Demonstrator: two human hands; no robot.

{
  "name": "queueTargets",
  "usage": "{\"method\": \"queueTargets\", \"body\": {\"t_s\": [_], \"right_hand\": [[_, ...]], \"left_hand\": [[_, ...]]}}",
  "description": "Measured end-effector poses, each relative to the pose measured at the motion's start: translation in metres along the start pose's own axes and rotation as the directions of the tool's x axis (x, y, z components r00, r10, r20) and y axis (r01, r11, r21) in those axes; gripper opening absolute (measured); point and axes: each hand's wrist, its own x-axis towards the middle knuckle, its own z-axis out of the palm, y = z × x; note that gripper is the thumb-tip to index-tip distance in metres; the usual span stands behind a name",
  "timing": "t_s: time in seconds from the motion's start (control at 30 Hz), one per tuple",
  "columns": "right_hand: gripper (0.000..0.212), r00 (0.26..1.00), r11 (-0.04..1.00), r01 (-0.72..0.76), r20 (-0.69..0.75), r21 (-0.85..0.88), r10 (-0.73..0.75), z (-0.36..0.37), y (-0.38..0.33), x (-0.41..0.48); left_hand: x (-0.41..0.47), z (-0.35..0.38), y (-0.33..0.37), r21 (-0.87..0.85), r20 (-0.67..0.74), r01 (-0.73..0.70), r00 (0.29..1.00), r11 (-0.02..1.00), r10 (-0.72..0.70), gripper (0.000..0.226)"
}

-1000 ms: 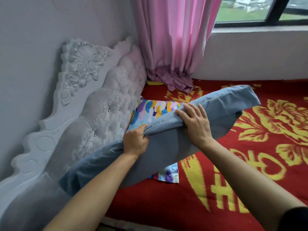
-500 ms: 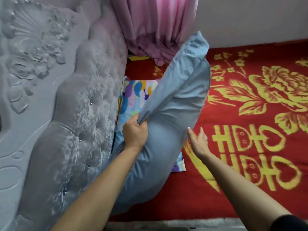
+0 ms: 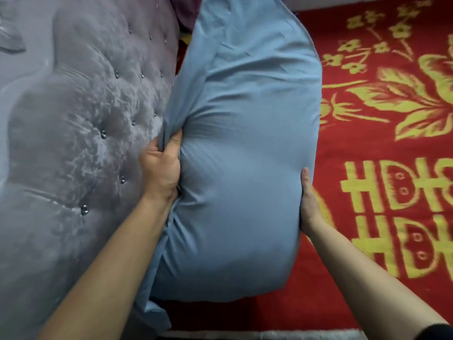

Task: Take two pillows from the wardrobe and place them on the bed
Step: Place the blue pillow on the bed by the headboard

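Left hand (image 3: 160,168) clenched on blue pillow (image 3: 242,153) (left edge, bunched). Right hand (image 3: 309,202) pressed flat against right side. Over red bed (image 3: 382,148), beside headboard (image 3: 81,133)

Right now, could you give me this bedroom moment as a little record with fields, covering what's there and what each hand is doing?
setting: bed with a red and gold blanket and a grey tufted headboard
main item: blue pillow, lying beside the headboard
left hand: bunching the pillow's fabric at its headboard-side edge
right hand: pressed flat against the pillow's opposite edge
behind pillow: a bit of pink curtain
second pillow: not visible
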Motion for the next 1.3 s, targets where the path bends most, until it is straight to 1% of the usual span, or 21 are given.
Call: {"method": "queueTargets", "body": {"t_s": [0.1,0.2,0.27,0.33,0.4,0.47,0.53,0.57,0.67,0.77,0.83,0.87,0.9,0.93,0.97,1.0,1.03,1.07,1.13,1.23,1.3], "right_hand": [[0.095,0.976,0.993,0.091,-0.193,-0.077,-0.104,0.015,-0.022,0.012],[0.087,0.938,0.972,0.192,-0.266,-0.137,-0.223,0.036,-0.042,0.031],[0.085,0.924,0.951,0.227,-0.262,-0.209,-0.278,0.050,-0.048,0.046],[0.088,0.921,0.904,0.213,-0.232,-0.370,-0.313,0.059,-0.048,0.062],[0.086,0.934,0.812,0.195,-0.149,-0.551,-0.325,0.064,-0.039,0.076],[0.080,0.949,0.738,0.231,-0.020,-0.634,-0.314,0.066,-0.024,0.084],[0.082,0.957,0.720,0.253,0.057,-0.646,-0.285,0.066,-0.004,0.087],[0.085,0.962,0.730,0.237,0.049,-0.641,-0.269,0.065,0.005,0.086],[0.090,0.972,0.758,0.171,-0.017,-0.629,-0.234,0.067,0.018,0.085],[0.079,0.912,0.680,0.288,-0.023,-0.674,-0.409,0.073,0.019,0.082],[0.075,0.846,0.634,0.365,-0.041,-0.682,-0.531,0.080,0.018,0.074],[0.073,0.787,0.576,0.417,-0.037,-0.703,-0.615,0.084,0.019,0.071],[0.071,0.710,0.477,0.473,0.001,-0.741,-0.704,0.088,0.022,0.067],[0.070,0.635,0.337,0.522,0.093,-0.783,-0.767,0.093,0.026,0.063],[0.069,0.587,0.186,0.562,0.231,-0.806,-0.776,0.097,0.034,0.060],[0.070,0.593,0.059,0.582,0.374,-0.811,-0.713,0.102,0.045,0.058],[0.073,0.635,-0.037,0.574,0.473,-0.818,-0.611,0.106,0.056,0.056],[0.075,0.683,-0.110,0.545,0.516,-0.831,-0.517,0.110,0.065,0.057],[0.077,0.737,-0.169,0.494,0.514,-0.853,-0.439,0.113,0.075,0.065],[0.078,0.760,-0.179,0.472,0.501,-0.863,-0.415,0.114,0.072,0.073],[0.079,0.762,-0.168,0.469,0.493,-0.867,-0.419,0.111,0.070,0.069]], "left_hand": [[0.036,0.000,-0.008,0.050,-0.026,-0.040,0.999,0.998,0.042,0.020],[0.076,-0.007,-0.026,0.106,-0.020,-0.027,0.999,0.994,0.029,0.016],[0.104,-0.018,-0.048,0.211,-0.039,0.011,0.999,0.977,-0.003,0.024],[0.127,-0.028,-0.079,0.413,-0.086,0.098,0.994,0.905,-0.068,0.045],[0.135,-0.035,-0.112,0.535,-0.097,0.249,0.967,0.807,-0.234,0.067],[0.125,-0.037,-0.144,0.618,-0.019,0.289,0.935,0.731,-0.354,0.078],[0.107,-0.042,-0.176,0.666,0.064,0.261,0.913,0.699,-0.403,0.077],[0.095,-0.044,-0.188,0.683,0.071,0.250,0.912,0.686,-0.403,0.075],[0.068,-0.049,-0.208,0.741,-0.004,0.252,0.928,0.622,-0.372,0.075],[0.057,-0.047,-0.208,0.799,-0.033,0.211,0.951,0.563,-0.309,0.074],[0.047,-0.046,-0.207,0.841,0.010,0.123,0.970,0.527,-0.243,0.070],[0.039,-0.045,-0.208,0.867,0.061,0.051,0.977,0.496,-0.206,0.069],[0.029,-0.045,-0.212,0.887,0.121,-0.023,0.975,0.461,-0.184,0.068],[0.021,-0.043,-0.216,0.897,0.176,-0.082,0.968,0.433,-0.181,0.069],[0.013,-0.042,-0.221,0.904,0.208,-0.112,0.958,0.414,-0.196,0.071],[0.010,-0.040,-0.227,0.912,0.218,-0.122,0.953,0.392,-0.212,0.072],[0.010,-0.039,-0.232,0.923,0.216,-0.124,0.950,0.364,-0.225,0.074],[0.012,-0.037,-0.236,0.934,0.208,-0.122,0.949,0.336,-0.235,0.074],[0.016,-0.035,-0.242,0.948,0.199,-0.123,0.948,0.292,-0.250,0.075],[0.018,-0.035,-0.243,0.952,0.207,-0.136,0.946,0.275,-0.248,0.073],[0.014,-0.037,-0.238,0.944,0.221,-0.142,0.942,0.296,-0.251,0.073]]}}
